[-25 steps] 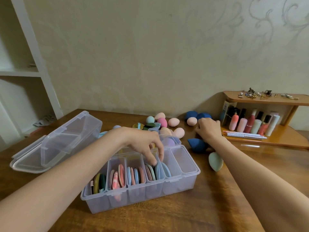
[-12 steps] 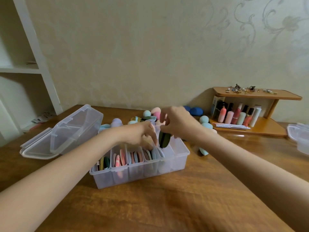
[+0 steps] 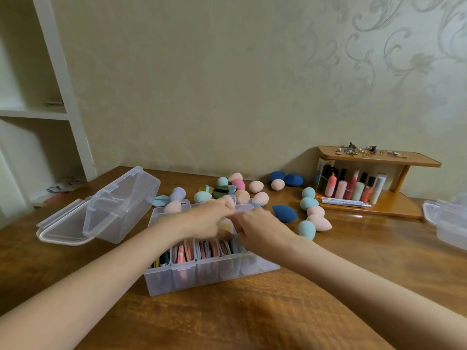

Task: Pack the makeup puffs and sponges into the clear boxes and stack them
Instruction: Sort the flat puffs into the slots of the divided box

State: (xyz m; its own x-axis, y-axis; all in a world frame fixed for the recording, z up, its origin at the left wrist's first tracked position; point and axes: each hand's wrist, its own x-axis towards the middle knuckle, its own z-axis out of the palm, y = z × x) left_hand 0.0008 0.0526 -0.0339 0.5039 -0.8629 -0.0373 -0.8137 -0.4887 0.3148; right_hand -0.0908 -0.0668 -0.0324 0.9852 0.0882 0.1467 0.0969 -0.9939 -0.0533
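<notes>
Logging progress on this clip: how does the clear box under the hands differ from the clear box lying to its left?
The divided box stands upright; the left box is tipped over onto its open lid. The divided box holds flat puffs standing in compartments; the left box looks empty. Both hands, left hand and right hand, work over the divided box; nobody touches the left box. Both are clear plastic on the wooden table.

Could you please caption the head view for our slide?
Both hands work over the clear divided box of puffs, loose sponges behind.
</notes>
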